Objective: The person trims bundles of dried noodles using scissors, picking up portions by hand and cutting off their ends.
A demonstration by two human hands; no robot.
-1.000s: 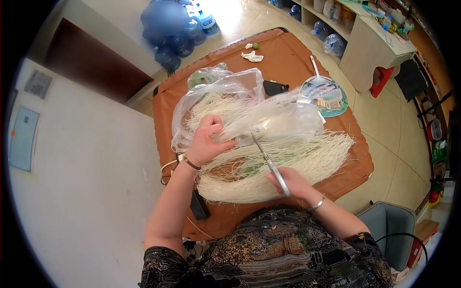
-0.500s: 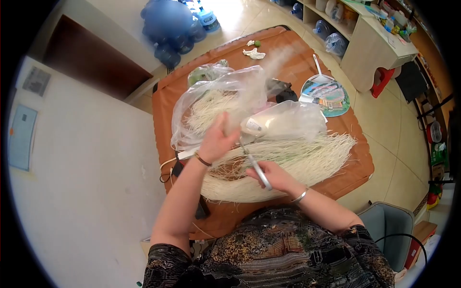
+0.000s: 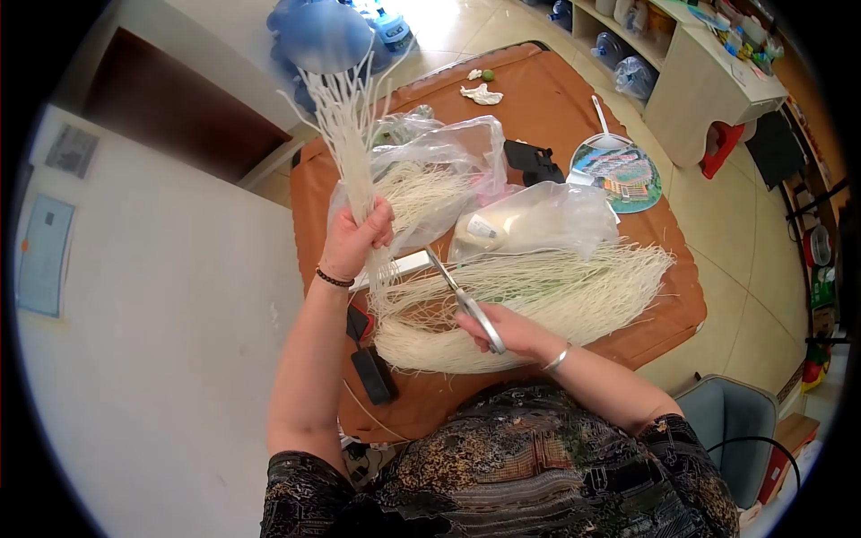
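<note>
My left hand (image 3: 357, 238) is closed around an upright bunch of dried rice noodles (image 3: 348, 134), pale and thin, fanning out at the top. Some strands hang below the fist. In my right hand (image 3: 511, 330) is a pair of scissors (image 3: 459, 296), its metal blades pointing up and left toward the held bunch but apart from it. Under the scissors lies a long heap of the same noodles (image 3: 583, 309), bent into a curve. Behind the left fist, an open clear plastic bag (image 3: 484, 134) contains shorter noodles (image 3: 426, 193).
A brown-covered table (image 3: 619, 359) carries everything. Another plastic bag (image 3: 547, 220) with pale contents, a round hand fan (image 3: 619, 175), a black object (image 3: 534, 161), a white strip (image 3: 408, 267), a black adapter (image 3: 373, 377) with a cable and crumpled tissue (image 3: 482, 94) lie around.
The left hand has moved left, away from the scissor tips. Its noodle bunch, blurred before, now stands upright and sharp. The right hand and scissors have barely moved.
</note>
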